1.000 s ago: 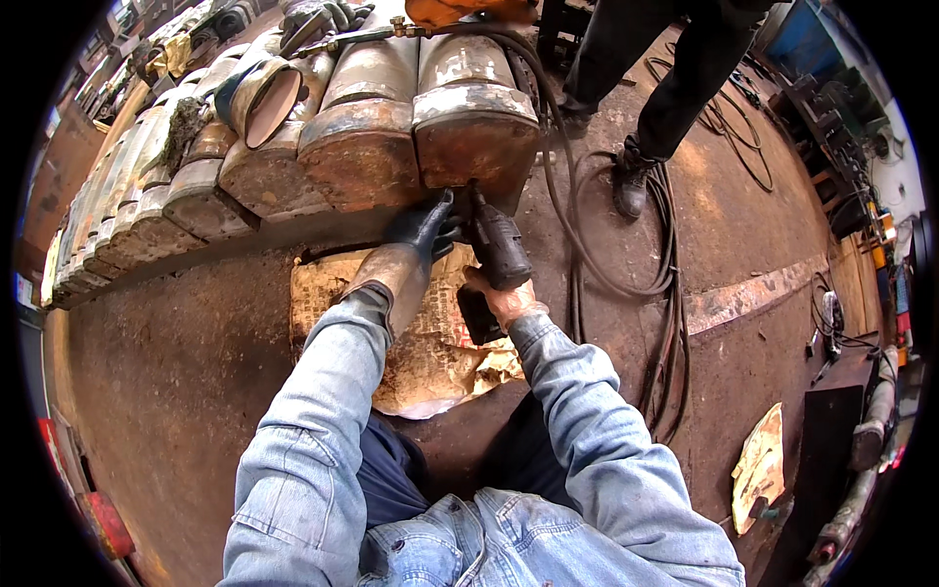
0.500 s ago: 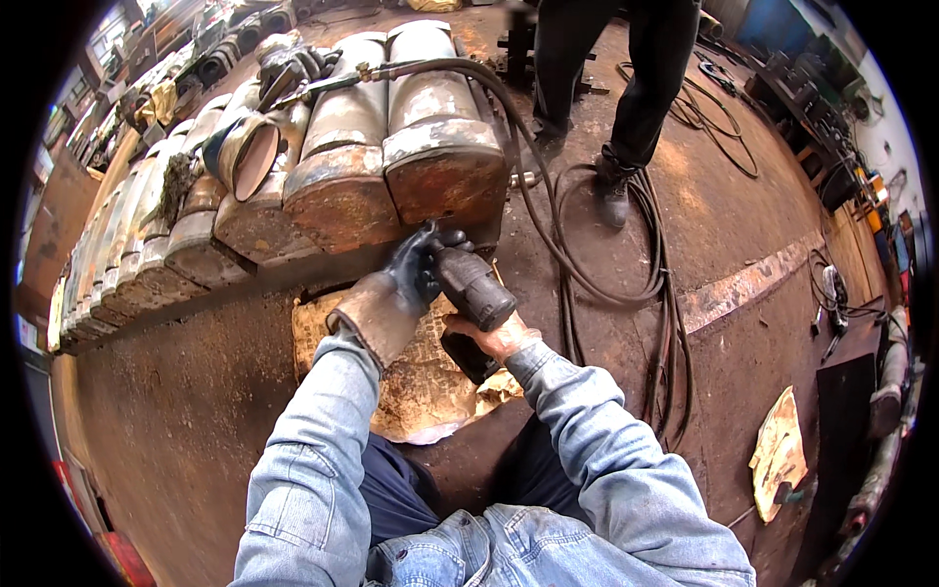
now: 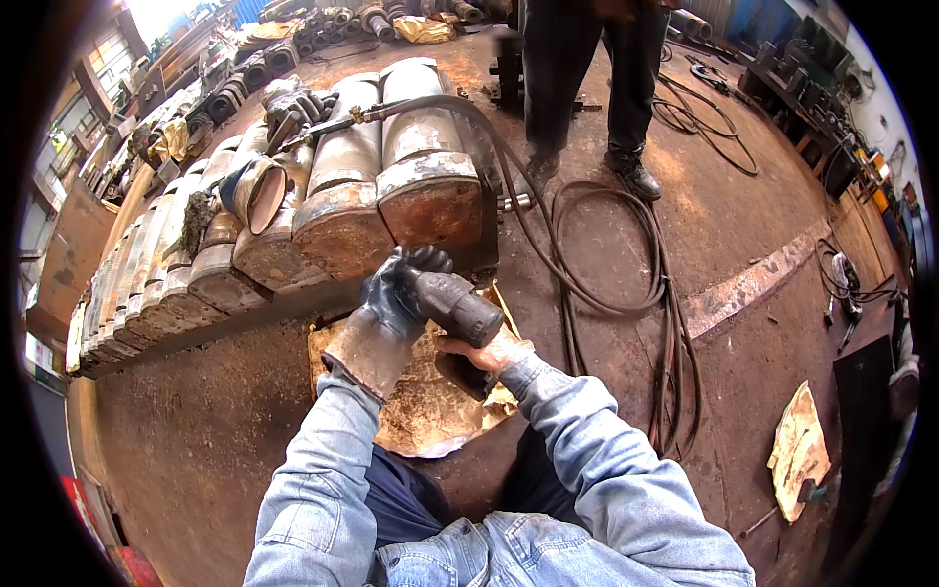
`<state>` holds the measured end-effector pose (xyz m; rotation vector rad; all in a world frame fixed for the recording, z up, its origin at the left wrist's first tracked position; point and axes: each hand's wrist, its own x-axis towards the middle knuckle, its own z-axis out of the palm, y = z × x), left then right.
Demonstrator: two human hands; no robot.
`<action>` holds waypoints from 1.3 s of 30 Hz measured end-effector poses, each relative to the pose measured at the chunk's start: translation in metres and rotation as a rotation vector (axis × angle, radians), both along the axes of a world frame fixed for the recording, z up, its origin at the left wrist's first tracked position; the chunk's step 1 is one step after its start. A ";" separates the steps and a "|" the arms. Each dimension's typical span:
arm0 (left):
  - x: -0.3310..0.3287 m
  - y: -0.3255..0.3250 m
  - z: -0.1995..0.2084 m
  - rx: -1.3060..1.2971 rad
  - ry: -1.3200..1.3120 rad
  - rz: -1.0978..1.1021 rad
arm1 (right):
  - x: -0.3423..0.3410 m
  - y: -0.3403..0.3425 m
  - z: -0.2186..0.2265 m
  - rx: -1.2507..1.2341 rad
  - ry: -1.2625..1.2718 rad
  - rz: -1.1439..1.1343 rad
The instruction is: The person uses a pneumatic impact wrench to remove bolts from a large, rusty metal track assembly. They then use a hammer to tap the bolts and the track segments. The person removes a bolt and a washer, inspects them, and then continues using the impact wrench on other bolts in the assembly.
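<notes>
Black plastic and metal: one handheld power tool [image 3: 460, 309], carried low between the person's forearms, in front of the metal row and above a stained brown sheet [image 3: 416, 416] on the floor.

Right hand [image 3: 496, 350]: closed around the tool's grip, as I see it from my remote post. Left hand [image 3: 389, 293]: in a dark glove with a long, soiled cuff, fingers bent at the tool's front end — whether they grip it or merely rest there, I cannot tell.

Metal row: heavy round-topped blocks [image 3: 430, 205], side by side, end faces rusty, running away to the left. On top I count one grey work glove [image 3: 301, 106], one hollow ring-shaped piece [image 3: 266, 196] lying tilted, and a hose [image 3: 455, 101] with a brass-coloured fitting.

Floor, right side: looped hose coils [image 3: 641, 307]; beyond them, a co-worker's legs [image 3: 634, 88] in dark trousers — standing. Farther right I log a crumpled yellowish sheet [image 3: 797, 450].
</notes>
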<state>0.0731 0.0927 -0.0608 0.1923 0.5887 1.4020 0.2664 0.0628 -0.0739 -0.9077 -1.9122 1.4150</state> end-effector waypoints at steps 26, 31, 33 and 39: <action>-0.019 -0.027 0.052 -0.278 0.870 0.345 | -0.032 0.005 -0.014 -0.093 0.217 -0.095; -0.031 -0.019 0.036 -0.401 1.081 0.019 | -0.045 0.007 -0.003 -0.335 0.315 -0.294; -0.043 -0.028 0.033 -0.361 1.743 -0.257 | -0.055 0.015 -0.006 -0.319 0.327 -0.334; -0.070 -0.058 0.045 -0.467 2.175 -0.591 | -0.084 0.021 0.006 -0.319 0.459 -0.373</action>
